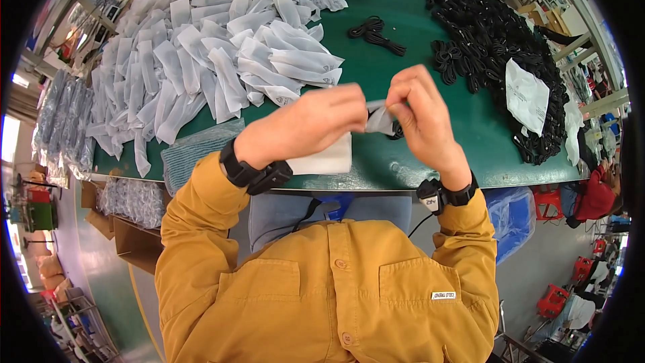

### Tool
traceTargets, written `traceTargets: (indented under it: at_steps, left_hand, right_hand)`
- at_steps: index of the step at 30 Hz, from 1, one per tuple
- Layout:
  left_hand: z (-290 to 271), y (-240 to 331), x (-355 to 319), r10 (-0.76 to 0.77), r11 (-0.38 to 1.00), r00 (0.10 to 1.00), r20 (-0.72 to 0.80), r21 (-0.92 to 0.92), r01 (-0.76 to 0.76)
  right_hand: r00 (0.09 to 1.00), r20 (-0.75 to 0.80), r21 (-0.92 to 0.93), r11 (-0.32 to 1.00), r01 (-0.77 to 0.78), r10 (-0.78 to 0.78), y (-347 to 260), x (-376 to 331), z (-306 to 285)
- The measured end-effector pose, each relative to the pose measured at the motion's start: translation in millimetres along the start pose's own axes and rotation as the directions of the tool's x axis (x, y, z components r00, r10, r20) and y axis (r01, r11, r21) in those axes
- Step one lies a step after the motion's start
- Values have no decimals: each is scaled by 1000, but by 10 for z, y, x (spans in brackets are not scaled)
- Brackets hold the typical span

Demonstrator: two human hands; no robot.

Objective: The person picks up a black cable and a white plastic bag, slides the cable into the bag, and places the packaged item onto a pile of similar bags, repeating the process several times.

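Above the near middle of the green table (396, 161), my left hand (322, 117) and my right hand (424, 117) face each other with fingers closed. Between them stretches a small frosted plastic bag (381, 122), one end pinched by each hand. Something black, like a coiled cable (398, 132), shows at the bag's lower edge by my right fingers; whether it lies inside the bag I cannot tell. A white stack of flat bags or sheets (326, 158) is under my left wrist. Both wrists wear black straps with small devices.
A big heap of filled frosted bags (195, 47) covers the table's left. At the right lies a pile of black coiled cables (484, 33) with a white bag (526, 97) on top. Two loose coils (376, 33) sit farther off. A striped blue-green pad (195, 154) lies near left.
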State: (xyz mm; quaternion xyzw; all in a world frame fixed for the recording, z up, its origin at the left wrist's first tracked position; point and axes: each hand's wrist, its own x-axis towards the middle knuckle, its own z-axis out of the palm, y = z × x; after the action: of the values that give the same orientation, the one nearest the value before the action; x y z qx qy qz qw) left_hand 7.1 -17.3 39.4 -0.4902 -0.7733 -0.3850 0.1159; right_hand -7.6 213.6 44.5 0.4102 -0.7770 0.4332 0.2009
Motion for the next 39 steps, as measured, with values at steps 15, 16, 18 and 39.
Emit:
traceTargets:
  at_steps: [15,16,18,39]
  left_hand:
    - [-574,-502,-369,-300,663,771,-562,459,592]
    - [-331,-411,-501,-301,758,833,-465,414,504]
    - [205,-262,-733,-332,869,908,-256,292,400]
    - [1094,-30,-833,-761,649,613,-213,-277,709]
  right_hand:
    - [730,-33,-717,493,-493,683,549,-915,301]
    - [761,-14,-681,551,-482,648,535,-951,309]
    - [821,15,-604,660,-447,570,500,-982,307]
    - [898,82,52,898,-436,432,20,-1072,515]
